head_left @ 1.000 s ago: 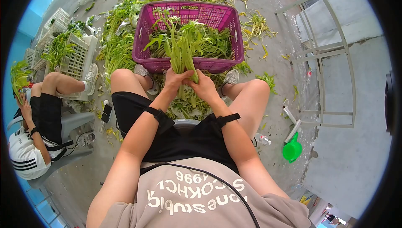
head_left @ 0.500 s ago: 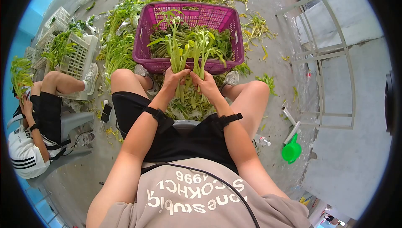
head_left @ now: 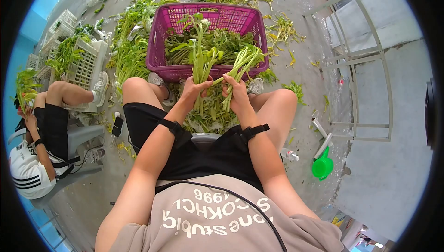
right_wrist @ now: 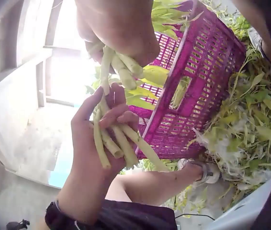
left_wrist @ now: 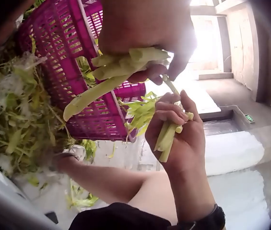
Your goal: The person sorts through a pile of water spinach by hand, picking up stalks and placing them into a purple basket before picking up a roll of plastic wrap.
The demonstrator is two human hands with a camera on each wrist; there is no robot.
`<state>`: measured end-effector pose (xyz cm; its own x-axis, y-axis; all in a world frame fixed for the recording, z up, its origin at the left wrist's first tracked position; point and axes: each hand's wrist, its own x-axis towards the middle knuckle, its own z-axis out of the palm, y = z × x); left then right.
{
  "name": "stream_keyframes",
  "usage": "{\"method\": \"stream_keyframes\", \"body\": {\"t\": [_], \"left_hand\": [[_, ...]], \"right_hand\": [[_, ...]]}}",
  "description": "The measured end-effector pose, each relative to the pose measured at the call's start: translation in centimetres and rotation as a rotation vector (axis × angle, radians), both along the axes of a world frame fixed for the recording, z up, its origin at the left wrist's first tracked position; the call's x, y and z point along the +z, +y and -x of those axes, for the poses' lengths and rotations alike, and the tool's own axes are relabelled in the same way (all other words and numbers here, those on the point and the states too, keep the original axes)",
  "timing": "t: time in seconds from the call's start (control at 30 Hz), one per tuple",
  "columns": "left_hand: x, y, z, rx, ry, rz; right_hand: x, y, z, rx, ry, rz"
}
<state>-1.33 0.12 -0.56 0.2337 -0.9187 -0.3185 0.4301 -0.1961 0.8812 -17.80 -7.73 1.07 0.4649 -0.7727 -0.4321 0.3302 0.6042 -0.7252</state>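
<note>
My left hand [head_left: 194,91] grips a bunch of leafy green stalks [head_left: 202,67], leaf tops pointing up at the near side of the purple crate [head_left: 162,70]. Close beside it, my right hand [head_left: 237,93] holds a smaller bunch [head_left: 243,61] that slants to the right. One pale stalk [left_wrist: 170,85] spans the small gap between the two hands, pinched at the left thumb and reaching the right fingers. Thick cut ends [right_wrist: 121,148] stick out below the left fingers in the right wrist view. More greens [head_left: 226,43] lie inside the crate.
A heap of leaves and scraps [head_left: 208,113] lies between my feet. Long greens [head_left: 132,53] are piled left of the crate, yellowed trimmings [head_left: 283,32] to its right. Another person [head_left: 34,164] sits at left by white crates [head_left: 88,60]. A green dipper [head_left: 322,165] and metal frame [head_left: 386,76] stand right.
The single bunch held between both hands has parted in two. My right hand has moved right with its share, which now tilts to the right; my left hand stays nearly in place.
</note>
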Motion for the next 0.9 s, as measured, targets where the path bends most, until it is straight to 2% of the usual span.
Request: {"method": "stream_keyframes", "body": {"t": [0.5,0.9], "left_hand": [[0.03,-0.16,0.35,-0.036,-0.062,-0.046],[-0.34,0.07,0.95,0.054,-0.169,-0.017]], "right_hand": [[-0.26,0.27,-0.28,0.0,0.061,0.1],[-0.54,0.46,-0.29,0.046,0.084,0.077]]}}
